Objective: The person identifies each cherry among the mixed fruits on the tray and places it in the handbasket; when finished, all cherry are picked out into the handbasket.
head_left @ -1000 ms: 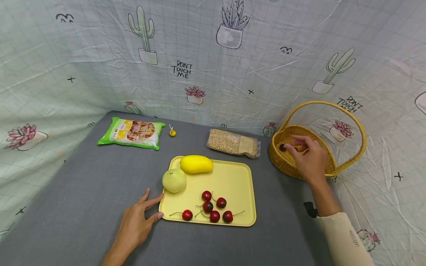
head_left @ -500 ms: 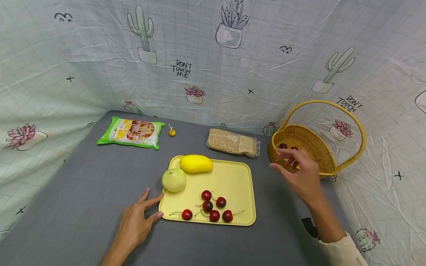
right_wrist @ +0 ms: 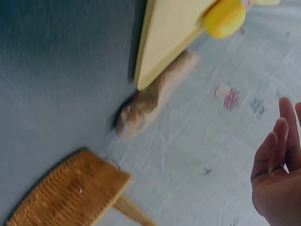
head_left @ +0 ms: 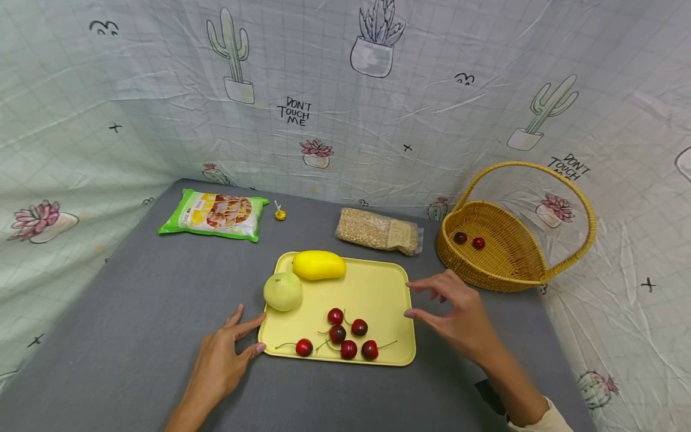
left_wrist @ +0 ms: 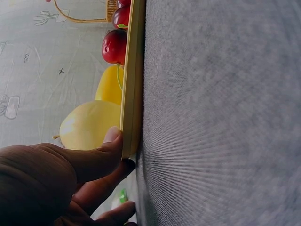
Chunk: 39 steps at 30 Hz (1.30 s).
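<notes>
A yellow tray [head_left: 378, 288] holds a yellow mango-shaped fruit [head_left: 318, 265], a pale green round fruit [head_left: 283, 291] and several cherries [head_left: 348, 350] along its front half. My left hand [head_left: 218, 360] touches the tray's left edge with thumb and fingertips; in the left wrist view the thumb of that hand [left_wrist: 89, 162] lies against the rim [left_wrist: 133, 84]. My right hand [head_left: 464, 318] is over the tray's right edge, thumb and fingers apart, with nothing between them. Two cherries [head_left: 478, 243] lie inside the wicker basket [head_left: 507, 246] at the right.
Behind the tray lies a clear bag of grains [head_left: 378, 231]. A green and white snack packet [head_left: 216, 215] and a small yellow lollipop [head_left: 280, 214] are at the back left. The basket's tall handle [head_left: 588, 222] arches up near the patterned cloth wall.
My right hand has moved from inside the basket leftward and nearer, to the tray's right edge, leaving the basket's two cherries in full view. My left hand stays at the tray.
</notes>
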{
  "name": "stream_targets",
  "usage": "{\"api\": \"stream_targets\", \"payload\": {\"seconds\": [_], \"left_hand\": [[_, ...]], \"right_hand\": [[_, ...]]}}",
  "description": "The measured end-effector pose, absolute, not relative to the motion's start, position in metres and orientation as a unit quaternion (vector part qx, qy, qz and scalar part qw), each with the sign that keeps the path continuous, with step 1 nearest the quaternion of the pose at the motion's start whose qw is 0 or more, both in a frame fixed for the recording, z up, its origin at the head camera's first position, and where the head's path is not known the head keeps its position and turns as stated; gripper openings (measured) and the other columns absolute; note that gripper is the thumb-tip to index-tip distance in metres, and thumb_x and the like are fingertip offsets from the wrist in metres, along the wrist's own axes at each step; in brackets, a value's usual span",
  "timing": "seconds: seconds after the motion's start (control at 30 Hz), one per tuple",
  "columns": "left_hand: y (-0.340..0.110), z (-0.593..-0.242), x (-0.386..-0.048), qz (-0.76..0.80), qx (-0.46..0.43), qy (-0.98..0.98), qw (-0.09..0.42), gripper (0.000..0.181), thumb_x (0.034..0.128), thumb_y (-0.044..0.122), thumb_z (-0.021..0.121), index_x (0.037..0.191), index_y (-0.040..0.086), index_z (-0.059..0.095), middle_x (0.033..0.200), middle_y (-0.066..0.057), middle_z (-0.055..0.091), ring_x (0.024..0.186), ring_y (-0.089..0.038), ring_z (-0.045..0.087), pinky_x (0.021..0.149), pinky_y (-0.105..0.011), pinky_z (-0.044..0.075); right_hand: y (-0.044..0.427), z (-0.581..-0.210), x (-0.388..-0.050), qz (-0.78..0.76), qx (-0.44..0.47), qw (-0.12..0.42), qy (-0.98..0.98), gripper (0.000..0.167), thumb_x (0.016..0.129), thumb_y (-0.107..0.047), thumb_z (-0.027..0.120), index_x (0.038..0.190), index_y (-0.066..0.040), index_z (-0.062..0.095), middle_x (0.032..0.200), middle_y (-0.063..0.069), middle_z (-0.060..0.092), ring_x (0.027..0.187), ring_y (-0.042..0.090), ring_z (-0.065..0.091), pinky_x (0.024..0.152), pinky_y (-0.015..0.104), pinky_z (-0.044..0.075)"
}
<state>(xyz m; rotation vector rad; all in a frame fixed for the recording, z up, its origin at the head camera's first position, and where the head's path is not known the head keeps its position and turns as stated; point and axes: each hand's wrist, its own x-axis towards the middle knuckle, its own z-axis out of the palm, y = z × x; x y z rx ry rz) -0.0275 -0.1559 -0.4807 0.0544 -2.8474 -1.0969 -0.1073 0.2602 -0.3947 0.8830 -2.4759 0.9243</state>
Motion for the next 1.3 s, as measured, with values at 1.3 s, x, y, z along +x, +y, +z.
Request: {"api": "stream_targets", "payload": {"seconds": [1.3], "left_hand": [[-0.156, -0.48, -0.028, -0.364, 0.023, -0.93, 0.037, 0.061, 0.0825, 0.012, 0.091, 0.14, 0.018, 0.072, 0.157, -0.031, 0.048, 0.139, -0.056, 0.052, 0.109, -0.07, 0.047]], "right_hand": [[0.213, -0.46, -0.085, 0.187, 0.395, 0.047, -0.898, 0.033, 0.075, -0.035, 0.097, 0.103, -0.025, 0.081, 0.095, -0.011, 0.074, 0.084, 0.004, 0.049, 0.07, 0.019, 0.045]]}}
